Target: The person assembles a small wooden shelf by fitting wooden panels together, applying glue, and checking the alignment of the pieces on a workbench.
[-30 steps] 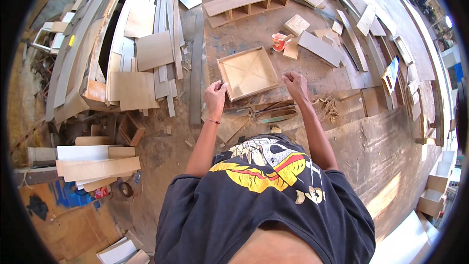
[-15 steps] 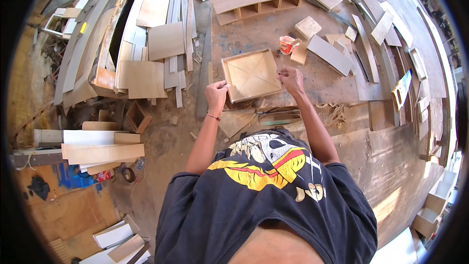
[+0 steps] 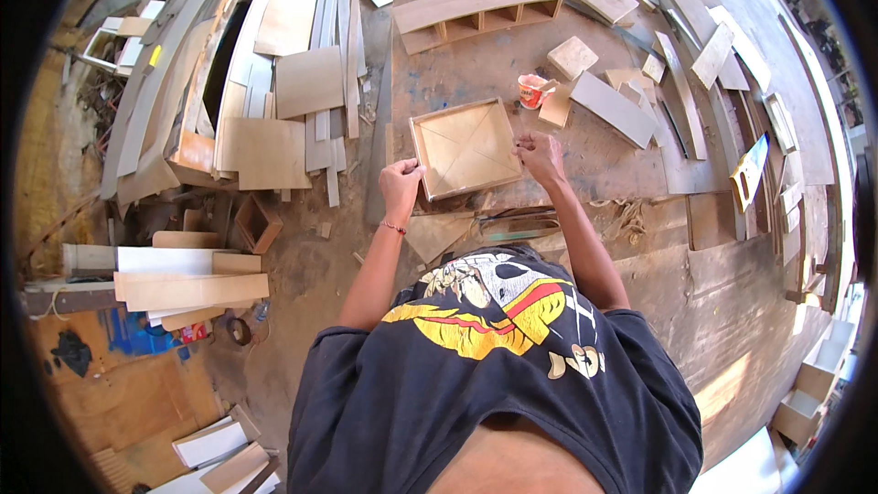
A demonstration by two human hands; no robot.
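A shallow square wooden tray (image 3: pixel 466 148) lies at the near edge of the workbench, with thin diagonal lines crossing on its bottom. My left hand (image 3: pixel 401 190) is closed at its left wall, thumb and fingers pinching the rim. At the opposite wall, my right hand (image 3: pixel 540 159) is closed too, its fingertips pressed together against the rim. Whether something small sits between those right fingertips is too small to tell. Beyond the right hand stands a red and white cup (image 3: pixel 532 91), with a small wood piece (image 3: pixel 554 108) leaning by it.
Long wooden compartment frames (image 3: pixel 480 14) lie at the bench's far side. A grey board (image 3: pixel 615 110), wood blocks (image 3: pixel 572 57) and a blue-bladed handsaw (image 3: pixel 750 174) are to the right. Stacked panels (image 3: pixel 265 154) fill the left. Offcuts (image 3: pixel 192 288) are piled lower left.
The whole view has shifted slightly, so the bench and tray appear a little lower and further left. Both hands keep their places at the tray's walls.
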